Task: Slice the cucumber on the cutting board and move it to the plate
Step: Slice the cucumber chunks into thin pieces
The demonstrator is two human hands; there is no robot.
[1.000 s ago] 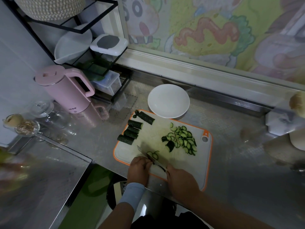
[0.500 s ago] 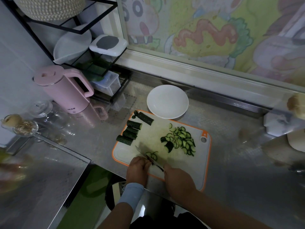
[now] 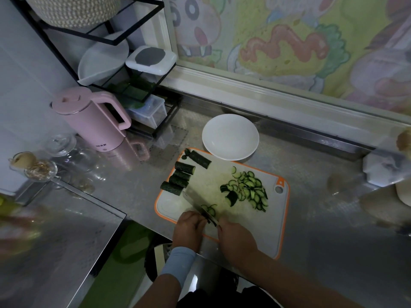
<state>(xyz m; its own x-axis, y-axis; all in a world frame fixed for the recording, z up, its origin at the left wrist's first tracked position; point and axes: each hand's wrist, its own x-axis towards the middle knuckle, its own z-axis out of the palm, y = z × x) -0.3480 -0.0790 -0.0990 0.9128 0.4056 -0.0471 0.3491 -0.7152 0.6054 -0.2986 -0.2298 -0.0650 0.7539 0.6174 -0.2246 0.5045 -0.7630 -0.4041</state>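
Your orange-rimmed white cutting board (image 3: 262, 232) lies as it did a second ago, the round white plate (image 3: 230, 136) still bare beyond it. Your right hand (image 3: 236, 238) stays closed round the knife (image 3: 201, 208); your left hand (image 3: 189, 230) remains curled on a cucumber piece I can't see. Fresh slices (image 3: 209, 208) lie just past your fingertips, the sliced pile (image 3: 246, 190) farther right, uncut dark-green chunks (image 3: 181, 174) farther left.

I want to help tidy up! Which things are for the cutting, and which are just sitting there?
For the job: orange-rimmed cutting board, dark green cucumber chunks, sliced cucumber pile, knife, round white plate.

Just sitting: pink kettle, glass jars, black wire rack.
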